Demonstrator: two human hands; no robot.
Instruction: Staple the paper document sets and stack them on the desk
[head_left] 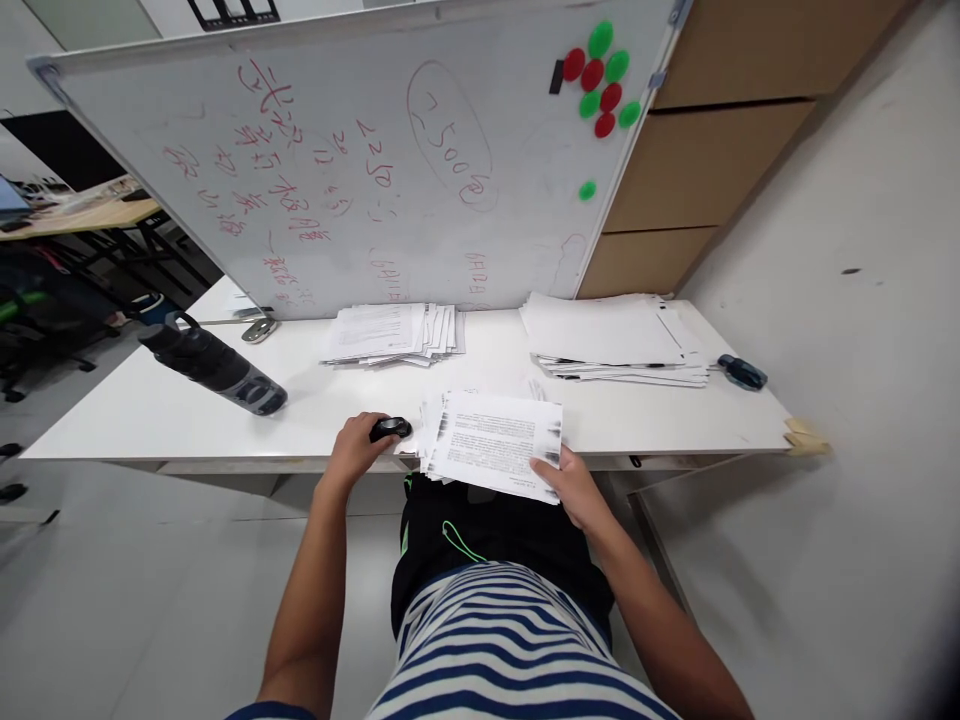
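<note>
Near the front edge of the white desk (300,430), my left hand (358,445) is closed on a small black object (391,429), whose exact kind I cannot make out. My right hand (574,485) grips the right edge of a stack of printed sheets (495,445), thumb on top. The sheets overhang the desk's front edge, and their left side is close to the black object. Behind them lie a pile of printed papers (382,332) at the centre left and a larger pile of mostly blank sheets (607,335) at the right.
A dark bottle (217,365) lies or leans at the desk's left. A whiteboard (337,180) with red writing and magnets stands behind. At the back left is a computer mouse (259,330); a dark blue object (742,372) sits at the right, beside the wall.
</note>
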